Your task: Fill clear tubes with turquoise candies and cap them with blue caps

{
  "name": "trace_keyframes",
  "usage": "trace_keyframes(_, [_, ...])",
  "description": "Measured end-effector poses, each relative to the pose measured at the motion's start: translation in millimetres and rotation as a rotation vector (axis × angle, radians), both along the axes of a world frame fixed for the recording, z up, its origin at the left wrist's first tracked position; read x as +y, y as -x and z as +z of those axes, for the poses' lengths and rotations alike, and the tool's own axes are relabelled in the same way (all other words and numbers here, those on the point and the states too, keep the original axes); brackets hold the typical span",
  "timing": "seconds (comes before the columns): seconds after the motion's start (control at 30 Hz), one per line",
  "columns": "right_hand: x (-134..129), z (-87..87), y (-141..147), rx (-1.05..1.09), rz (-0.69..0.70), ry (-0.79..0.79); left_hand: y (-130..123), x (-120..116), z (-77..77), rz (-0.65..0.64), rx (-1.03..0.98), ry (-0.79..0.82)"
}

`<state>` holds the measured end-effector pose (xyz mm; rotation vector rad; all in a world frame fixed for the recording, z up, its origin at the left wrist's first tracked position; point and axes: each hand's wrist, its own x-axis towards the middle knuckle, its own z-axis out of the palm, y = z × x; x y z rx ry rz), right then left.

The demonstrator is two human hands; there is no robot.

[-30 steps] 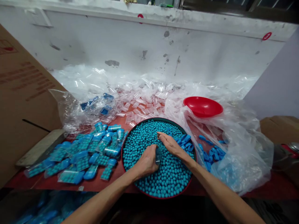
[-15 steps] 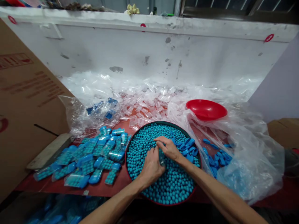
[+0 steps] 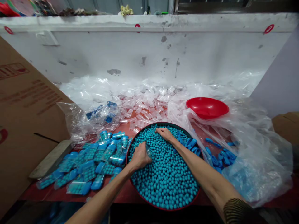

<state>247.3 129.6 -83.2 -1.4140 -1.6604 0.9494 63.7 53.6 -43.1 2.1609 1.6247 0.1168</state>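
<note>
A round tub (image 3: 198, 194) with a dark inner wall and red rim is full of small blue balls (image 3: 168, 174). Over its left side, my left hand (image 3: 140, 156) is closed around a small clear plastic container (image 3: 148, 151), mostly hidden by the fingers. My right hand (image 3: 165, 134) is at the far part of the tub, low over the balls, its fingertips drawn together; what they hold, if anything, is hidden. Several blue plastic caps (image 3: 191, 143) lie on the balls at the tub's right, beside my right forearm.
Filled clear containers with blue caps (image 3: 90, 171) are heaped left of the tub. Small clear plastic pieces (image 3: 149, 112) lie behind it. A red bowl (image 3: 207, 108) rests on plastic bags (image 3: 257, 149) at right, near more blue caps (image 3: 224, 157). A cardboard box (image 3: 30, 102) stands left.
My hands have come apart. The left has moved left with the clear container, and the right has gone to the far side of the balls. The view has shifted slightly.
</note>
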Motion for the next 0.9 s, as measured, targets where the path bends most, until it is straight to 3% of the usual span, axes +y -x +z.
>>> trace_keyframes(0.2, [-10, -9.5, 7, 0.131, -0.061, 0.131, -12, -3, 1.8, 0.026, -0.109, 0.023])
trace_keyframes(0.37, [-19, -8.2, 15, 0.228, -0.021, 0.204, -21, -6, -12.8, 0.102, -0.33, 0.042])
trace_keyframes(0.5, [-28, 0.4, 21, 0.254, -0.03, 0.172, -30, -8, -24.2, 0.185, -0.614, 0.064])
trace_keyframes(0.63, [-52, 14.0, 25, 0.215, -0.083, 0.076, -41, -10, -25.4, 0.188, -0.769, 0.086])
trace_keyframes(0.73, [-68, 25.4, 23, 0.175, -0.04, 0.019, -45, -10, -24.2, 0.194, -0.834, 0.086])
trace_keyframes(0.8, [-68, 32.5, 17, 0.153, 0.015, 0.002, -45, -10, -23.8, 0.169, -0.854, 0.109])
trace_keyframes(0.9, [-45, 38.0, 8, 0.129, 0.0, -0.015, -44, -12, -23.3, 0.141, -0.964, 0.205])
